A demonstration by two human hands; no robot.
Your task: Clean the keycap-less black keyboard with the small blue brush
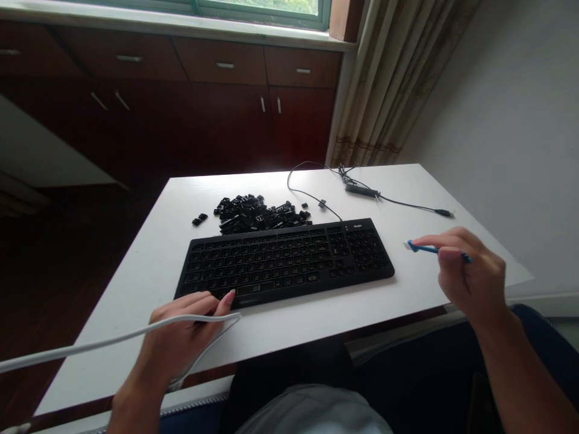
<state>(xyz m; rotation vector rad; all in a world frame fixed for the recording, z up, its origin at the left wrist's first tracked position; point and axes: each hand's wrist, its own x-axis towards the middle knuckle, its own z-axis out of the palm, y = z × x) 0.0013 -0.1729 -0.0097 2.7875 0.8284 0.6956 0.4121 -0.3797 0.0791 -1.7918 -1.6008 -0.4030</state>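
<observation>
Keyboard (287,260), black, full-size with number pad, lies flat on white table (407,289), long edge roughly parallel to the near table edge; many sockets look bare, though that is hard to confirm at this size. Left hand (181,337) rests at the keyboard's near-left corner, fingers curled loosely, fingertips touching the front edge of the keyboard frame; a white cable (113,342) runs across this hand and loops beneath the fingers, trailing off to the left past the table edge. Whether the hand actually grips the cable or only rests on it cannot be told. Right hand (470,277) is raised to the right of the keyboard, clear of it, thumb and fingers pinched on a slim blue tool (429,248) whose pale tip points left toward the keyboard's number-pad end; tool tip is apart from the keyboard. Behind the keyboard, just beyond its far edge, sits a pile of loose black keycaps (257,214), with a small stray cluster (199,219) to the pile's left. Keyboard's black cord (362,190) snakes away from its far-right side toward the back of the table, plug end lying well right of the keyboard. Dark wooden cabinets (203,108) stand beyond the table.
</observation>
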